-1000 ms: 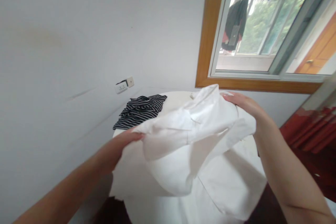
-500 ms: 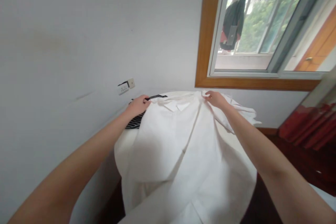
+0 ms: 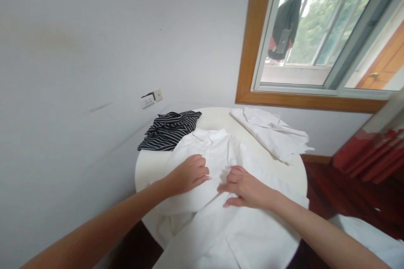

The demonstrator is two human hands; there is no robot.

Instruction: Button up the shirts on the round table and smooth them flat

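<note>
A white shirt (image 3: 221, 218) lies spread on the round surface (image 3: 147, 168), right in front of the person. Its collar sits at the far end, pointing away toward the wall. Its long axis runs from the collar straight back to the person, and the lower part spills over the near edge of the surface.

Both hands rest on the middle of the shirt, close together but not touching. The left hand (image 3: 188, 173) lies flat, palm down, fingers stretched toward the right, gripping nothing. The right hand (image 3: 245, 187) is likewise spread flat on the cloth, fingers pointing left, with nothing grasped. A small ruck of fabric stands between the two.

A black-and-white striped garment (image 3: 170, 130) lies crumpled at the far left of the surface, just beside the shirt's shoulder. Another white garment (image 3: 271, 132) lies along the far right edge, below the wooden window frame (image 3: 249, 50).
</note>
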